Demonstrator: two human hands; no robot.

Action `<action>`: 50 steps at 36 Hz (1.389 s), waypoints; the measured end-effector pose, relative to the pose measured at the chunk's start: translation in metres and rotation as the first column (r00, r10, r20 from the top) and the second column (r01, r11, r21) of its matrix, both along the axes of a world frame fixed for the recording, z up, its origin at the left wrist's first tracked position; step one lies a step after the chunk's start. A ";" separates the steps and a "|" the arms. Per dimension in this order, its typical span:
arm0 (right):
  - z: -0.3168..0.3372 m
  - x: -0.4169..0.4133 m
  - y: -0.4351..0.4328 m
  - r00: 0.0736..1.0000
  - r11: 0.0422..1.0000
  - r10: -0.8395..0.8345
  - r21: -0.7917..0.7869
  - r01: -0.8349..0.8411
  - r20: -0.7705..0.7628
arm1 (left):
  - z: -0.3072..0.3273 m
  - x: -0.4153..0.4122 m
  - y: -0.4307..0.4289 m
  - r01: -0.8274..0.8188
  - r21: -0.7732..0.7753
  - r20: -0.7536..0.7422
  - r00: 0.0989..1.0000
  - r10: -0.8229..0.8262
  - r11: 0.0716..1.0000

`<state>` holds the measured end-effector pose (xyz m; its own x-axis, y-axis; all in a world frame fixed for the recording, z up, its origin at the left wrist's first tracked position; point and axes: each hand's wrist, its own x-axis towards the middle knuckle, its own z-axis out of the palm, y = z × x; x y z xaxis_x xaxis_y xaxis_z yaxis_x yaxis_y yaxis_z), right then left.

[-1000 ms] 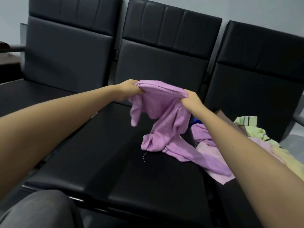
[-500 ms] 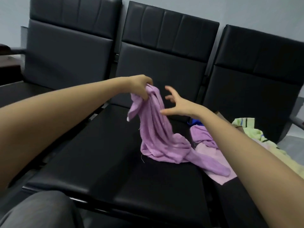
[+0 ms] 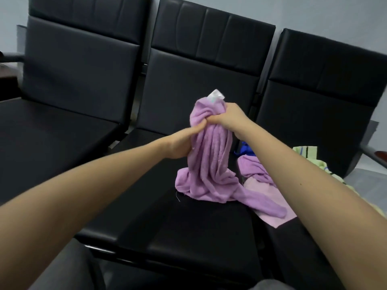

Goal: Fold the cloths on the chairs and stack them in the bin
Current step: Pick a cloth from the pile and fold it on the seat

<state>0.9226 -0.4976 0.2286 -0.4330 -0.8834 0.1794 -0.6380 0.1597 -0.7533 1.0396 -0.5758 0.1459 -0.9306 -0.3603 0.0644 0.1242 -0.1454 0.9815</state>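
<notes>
Atop purple cloth (image 3: 211,155), unreadable white tag (image 3: 215,95)

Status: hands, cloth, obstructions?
Left hand and right hand both grip bunched purple terry cloth near its top. Cloth unfolded, tail pooled on middle black chair seat. More crumpled cloths on right chair; no bin in view.

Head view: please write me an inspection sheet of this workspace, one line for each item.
Surface: black middle chair seat, bears the cloth's lower end.
Job's things: purple cloth, bunched, unfolded, white tag on top; bin not in view.
Clutter: pile of cloths on the right chair: purple, pink, green; blue item behind.
Grips: left hand and right hand both hold the purple cloth near its top.
Cables: nothing seen.
Surroundings: left chair, grey wall.
</notes>
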 end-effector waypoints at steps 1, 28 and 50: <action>0.000 -0.004 0.001 0.997 0.998 -0.037 -0.052 0.040 0.066 | -0.003 0.001 0.001 0.020 -0.096 0.072 0.997 -0.013 0.995; -0.029 -0.079 0.050 0.987 0.937 0.073 0.349 -0.019 -0.141 | 0.035 0.005 -0.028 -0.430 -0.203 0.089 0.886 0.454 0.879; -0.039 -0.089 0.078 0.893 0.990 0.009 0.124 -0.073 0.450 | 0.006 0.021 -0.044 -0.522 -0.538 0.125 0.727 0.675 0.662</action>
